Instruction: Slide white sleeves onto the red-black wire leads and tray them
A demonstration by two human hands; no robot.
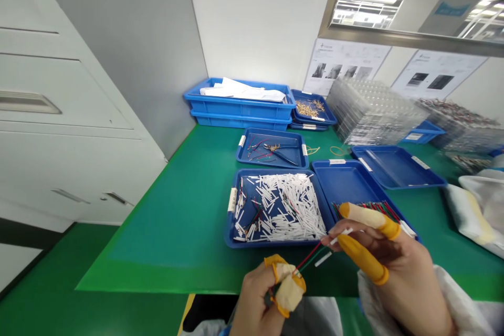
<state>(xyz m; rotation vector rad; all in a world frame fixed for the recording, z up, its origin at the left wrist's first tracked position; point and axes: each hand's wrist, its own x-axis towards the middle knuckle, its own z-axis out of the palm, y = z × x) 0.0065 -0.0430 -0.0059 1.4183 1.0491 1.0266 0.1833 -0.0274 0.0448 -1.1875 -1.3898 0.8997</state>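
1. Working with slim, smooth red and green wires [308,258], nearly straight, and 1 short, narrow white tube [342,235].
2. Wearing matte yellow and beige finger covers [362,260] on the left hand [262,290] and the right hand [407,265].
3. Can make out many straight white tubes [307,202] heaped loosely in a shallow, round-cornered blue plastic tray [260,244].
4. Can see red and green strands [372,206] in the right-hand tray [338,181], partly hidden behind the right fingers.
5. Has room to move leftward, over smooth green counter [173,220] between the tube tray and the counter's left edge; less to the right, among close-set trays.
6. Pinching the wires between left thumb and finger, near the counter's front edge.
7. Closing right fingertips on the white tube, beside the wires' far ends; cannot tell whether threaded inside.
8. Holding the wires between the 2 hands, sloping upward left to right, just in front of the tube tray.
9. Can see another white tube [323,259] just below; cannot tell whether attached.
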